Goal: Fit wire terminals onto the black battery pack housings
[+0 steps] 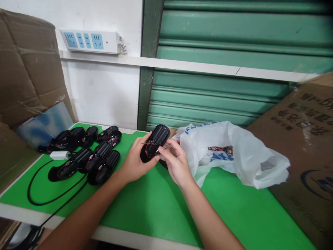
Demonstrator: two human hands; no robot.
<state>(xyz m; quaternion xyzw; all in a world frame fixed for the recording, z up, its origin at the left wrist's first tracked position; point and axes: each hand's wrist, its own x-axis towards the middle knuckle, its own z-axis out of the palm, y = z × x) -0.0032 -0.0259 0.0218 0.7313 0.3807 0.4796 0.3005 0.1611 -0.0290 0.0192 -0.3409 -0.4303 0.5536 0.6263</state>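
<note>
Both hands hold up a black plastic housing (pixel 159 136) with a ribbed battery bay and a thin red wire, tilted with its inner side toward me. My left hand (pixel 135 160) grips its left edge, thumb at the lower end. On the other side my right hand (pixel 174 159) pinches near the wire with thumb and fingers; whether a small part sits between them I cannot make out. Several similar black housings (pixel 102 154) with red wires lie in a group on the green mat (pixel 140 205), left of my hands.
A white plastic bag (pixel 249 152) with printed packets stands at the right, beside a large cardboard box (pixel 307 139). Another box (pixel 28 66) rises at the left. A white adapter (pixel 59 155) and black cable (pixel 28 191) lie on the mat. A power strip (pixel 90 41) is on the wall.
</note>
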